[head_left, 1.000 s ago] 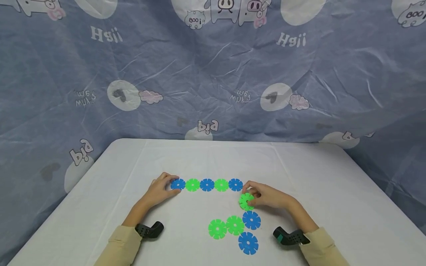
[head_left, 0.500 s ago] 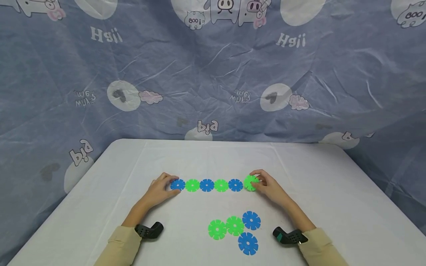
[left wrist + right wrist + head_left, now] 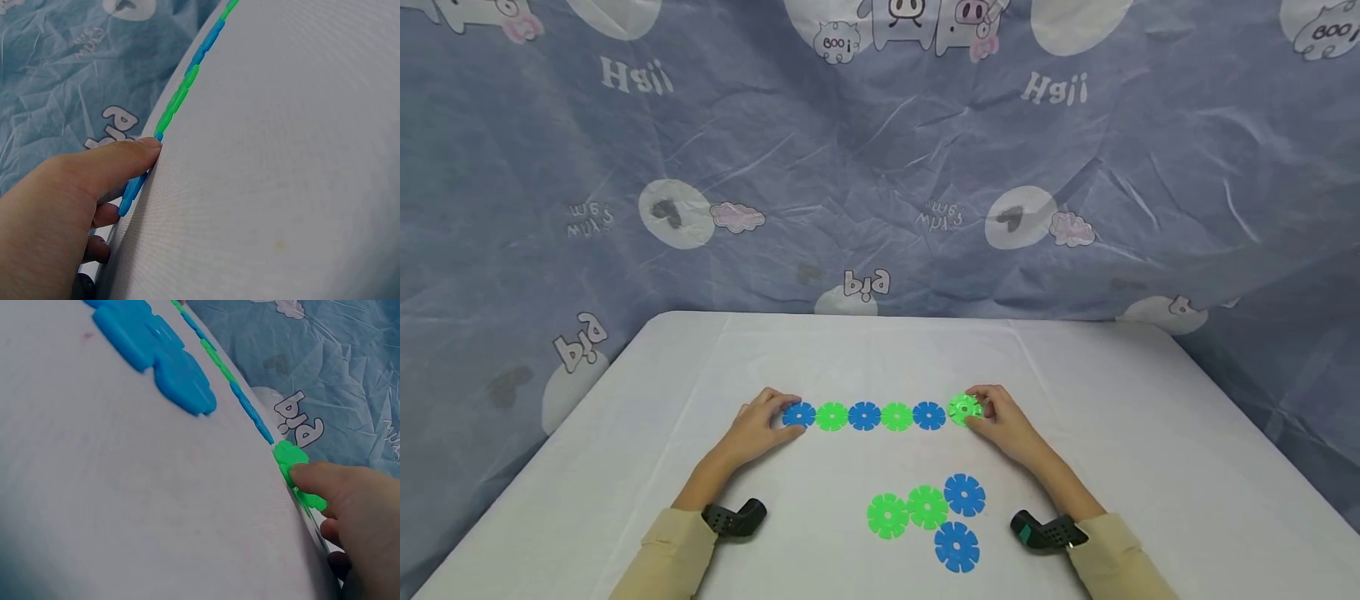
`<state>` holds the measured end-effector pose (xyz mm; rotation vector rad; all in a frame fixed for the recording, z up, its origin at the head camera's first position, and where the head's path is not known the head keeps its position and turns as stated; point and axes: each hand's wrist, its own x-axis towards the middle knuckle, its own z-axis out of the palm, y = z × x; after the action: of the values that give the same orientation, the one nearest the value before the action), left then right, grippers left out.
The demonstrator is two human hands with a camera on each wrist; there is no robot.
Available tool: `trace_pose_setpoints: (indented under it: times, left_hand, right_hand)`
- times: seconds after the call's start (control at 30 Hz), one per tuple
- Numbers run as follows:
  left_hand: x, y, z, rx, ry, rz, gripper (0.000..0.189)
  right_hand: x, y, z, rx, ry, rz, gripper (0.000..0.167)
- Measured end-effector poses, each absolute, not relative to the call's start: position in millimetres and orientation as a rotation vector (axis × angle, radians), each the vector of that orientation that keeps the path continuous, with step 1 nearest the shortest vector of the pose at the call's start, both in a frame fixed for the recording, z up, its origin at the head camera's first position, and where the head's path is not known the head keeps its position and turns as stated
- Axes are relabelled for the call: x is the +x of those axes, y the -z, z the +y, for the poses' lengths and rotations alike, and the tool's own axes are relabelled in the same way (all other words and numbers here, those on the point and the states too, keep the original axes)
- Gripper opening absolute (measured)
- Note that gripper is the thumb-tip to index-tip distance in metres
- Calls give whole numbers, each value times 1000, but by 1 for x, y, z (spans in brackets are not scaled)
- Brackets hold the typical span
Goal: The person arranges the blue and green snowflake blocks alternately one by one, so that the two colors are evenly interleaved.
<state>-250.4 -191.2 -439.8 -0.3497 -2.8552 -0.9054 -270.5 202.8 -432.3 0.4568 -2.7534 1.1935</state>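
Already a five-disc row (image 3: 863, 422) is lying ready, left hand (image 3: 758, 431) gripping its end, right hand (image 3: 1009, 427) pinching a sixth disc (image 3: 959, 410), while four discs (image 3: 927, 501) are waiting aside.

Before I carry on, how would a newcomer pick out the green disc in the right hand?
On the white table, find the straight row of alternating blue and green discs. Just past its right end, the right hand pinches a green disc. It is the only green disc a hand holds.
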Motion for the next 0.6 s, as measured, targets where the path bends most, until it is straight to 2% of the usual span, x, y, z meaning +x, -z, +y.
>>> trace_pose_setpoints:
  times: [0.4,0.6]
  left_hand:
    - [-250,437,-192,-371,918,-2843,50]
    - [-249,437,-191,-366,916,-2853,49]
  right_hand:
    - [-269,432,201,446,-1048,-2828,38]
    - [-268,434,202,540,-961,-2809,30]
